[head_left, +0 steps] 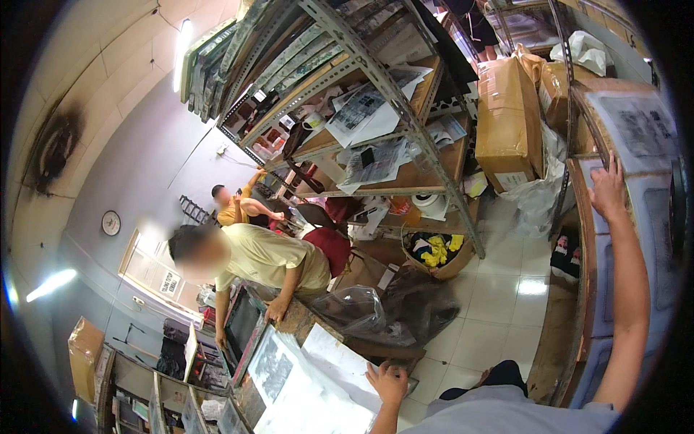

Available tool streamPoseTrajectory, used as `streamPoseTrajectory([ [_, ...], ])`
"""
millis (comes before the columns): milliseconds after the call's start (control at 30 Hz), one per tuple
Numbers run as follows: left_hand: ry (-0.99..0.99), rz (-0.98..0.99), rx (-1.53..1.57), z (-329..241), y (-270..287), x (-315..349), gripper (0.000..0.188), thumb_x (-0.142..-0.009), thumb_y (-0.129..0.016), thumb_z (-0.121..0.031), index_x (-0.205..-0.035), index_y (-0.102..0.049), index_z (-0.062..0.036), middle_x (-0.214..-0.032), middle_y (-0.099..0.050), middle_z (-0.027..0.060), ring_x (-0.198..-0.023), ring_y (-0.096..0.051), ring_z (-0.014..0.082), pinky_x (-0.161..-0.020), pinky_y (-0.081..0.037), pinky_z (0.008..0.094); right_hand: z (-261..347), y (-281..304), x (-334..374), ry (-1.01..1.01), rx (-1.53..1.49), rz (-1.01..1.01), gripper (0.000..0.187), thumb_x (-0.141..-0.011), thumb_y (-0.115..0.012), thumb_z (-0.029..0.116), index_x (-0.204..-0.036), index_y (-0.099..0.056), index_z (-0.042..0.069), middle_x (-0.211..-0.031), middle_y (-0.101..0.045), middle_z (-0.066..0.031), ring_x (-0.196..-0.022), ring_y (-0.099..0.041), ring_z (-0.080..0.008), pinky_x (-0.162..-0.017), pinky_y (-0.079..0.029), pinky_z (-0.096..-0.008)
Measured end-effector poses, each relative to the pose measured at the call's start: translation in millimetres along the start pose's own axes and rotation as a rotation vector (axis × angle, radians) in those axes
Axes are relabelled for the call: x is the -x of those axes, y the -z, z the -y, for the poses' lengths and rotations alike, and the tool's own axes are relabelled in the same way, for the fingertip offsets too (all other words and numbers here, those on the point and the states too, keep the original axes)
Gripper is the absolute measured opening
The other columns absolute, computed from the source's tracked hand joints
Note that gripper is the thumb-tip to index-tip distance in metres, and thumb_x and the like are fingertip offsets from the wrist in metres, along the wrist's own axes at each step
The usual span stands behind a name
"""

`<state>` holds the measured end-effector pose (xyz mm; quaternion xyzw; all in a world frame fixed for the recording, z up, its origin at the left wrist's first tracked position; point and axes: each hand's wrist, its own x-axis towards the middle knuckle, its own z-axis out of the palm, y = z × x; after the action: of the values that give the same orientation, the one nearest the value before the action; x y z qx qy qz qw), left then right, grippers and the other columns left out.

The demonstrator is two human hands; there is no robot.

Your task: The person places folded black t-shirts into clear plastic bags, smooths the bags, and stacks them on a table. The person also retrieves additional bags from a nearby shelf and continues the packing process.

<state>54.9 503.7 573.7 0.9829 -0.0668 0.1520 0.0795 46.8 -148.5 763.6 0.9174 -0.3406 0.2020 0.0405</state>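
At about 3 o'clock on my feed, my right hand [606, 189] lies over the far rim of the wood-edged panels [601, 289]. Its fingers are extended and slightly apart, and I see nothing pinched between them. I read that as a steadying hold, the arm stretched along the panels for support. My left hand [389, 381] sits between 5 and 6 o'clock, fingers bent, at the edge of the white sheets [318, 412]. Whether it pinches paper or merely rests, I cannot tell from here.

The sheets lie toward 6 o'clock, washed out by glare. A printed sheet [271, 365] with a dark picture lies at 7 o'clock, face up, presumably so that it can be read.

Toward 8 o'clock a co-worker in a pale yellow shirt [271, 249] leans over a dark frame [244, 325], both arms down toward it, likely to keep it in place. At 12 o'clock a metal shelf [405, 101] carries frames stacked flat, probably to save room. A taped carton [508, 119] stands at 2 o'clock; a basket of yellow and dark cloth [434, 252] sits on the floor near 4 o'clock.
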Motion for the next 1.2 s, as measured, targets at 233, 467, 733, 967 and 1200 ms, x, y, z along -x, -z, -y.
streamPoseTrajectory([
  [233,-0.027,0.012,-0.025,-3.1,3.5,-1.0,0.024,-0.078,-0.066,-0.028,-0.087,-0.074,-0.0076,-0.12,-0.062,0.0106,-0.135,-0.028,0.0493,-0.109,-0.018,0.0649,-0.6,2.1,-2.7,-0.008,-0.006,0.026,0.033,-0.077,-0.074,0.026,-0.102,-0.066,0.006,-0.115,-0.063,-0.0156,-0.14,-0.027,-0.041,-0.117,-0.016,-0.0515],
  [467,0.006,0.041,-0.031,-2.4,8.3,-2.7,0.023,-0.079,-0.064,-0.026,-0.086,-0.074,-0.0063,-0.12,-0.061,0.0095,-0.136,-0.029,0.0467,-0.11,-0.018,0.0635,9.1,13.3,-2.5,0.006,0.036,0.083,0.034,-0.079,-0.072,0.027,-0.105,-0.066,0.005,-0.114,-0.063,-0.0154,-0.139,-0.029,-0.0414,-0.116,-0.019,-0.052],
  [733,0.043,-0.02,0.026,-13.6,13.9,-6.4,0.021,-0.08,-0.063,-0.022,-0.082,-0.073,-0.0026,-0.116,-0.062,0.0141,-0.135,-0.03,0.0468,-0.112,-0.017,0.0623,6.8,10.6,-4.5,0.048,0.11,0.081,0.034,-0.081,-0.07,0.033,-0.105,-0.067,0.009,-0.116,-0.064,-0.014,-0.137,-0.032,-0.0426,-0.114,-0.022,-0.0548],
  [967,0.077,-0.023,0.048,-16.3,14.7,-6.8,0.015,-0.078,-0.064,-0.017,-0.079,-0.071,-0.0034,-0.117,-0.06,0.0138,-0.135,-0.03,0.0461,-0.113,-0.017,0.0614,4.9,9.1,-3.7,0.085,0.138,0.055,0.032,-0.08,-0.07,0.034,-0.104,-0.068,0.012,-0.111,-0.067,-0.0126,-0.134,-0.035,-0.0446,-0.112,-0.024,-0.0565],
  [1200,0.091,-0.052,0.07,-18.8,18.9,-8.2,0.013,-0.077,-0.064,-0.015,-0.078,-0.07,-0.0031,-0.115,-0.059,0.0131,-0.136,-0.03,0.0457,-0.113,-0.017,0.0608,8.0,11.1,-5.1,0.078,0.141,0.093,0.034,-0.081,-0.068,0.035,-0.108,-0.067,0.013,-0.115,-0.066,-0.0118,-0.135,-0.034,-0.044,-0.113,-0.022,-0.0562],
])
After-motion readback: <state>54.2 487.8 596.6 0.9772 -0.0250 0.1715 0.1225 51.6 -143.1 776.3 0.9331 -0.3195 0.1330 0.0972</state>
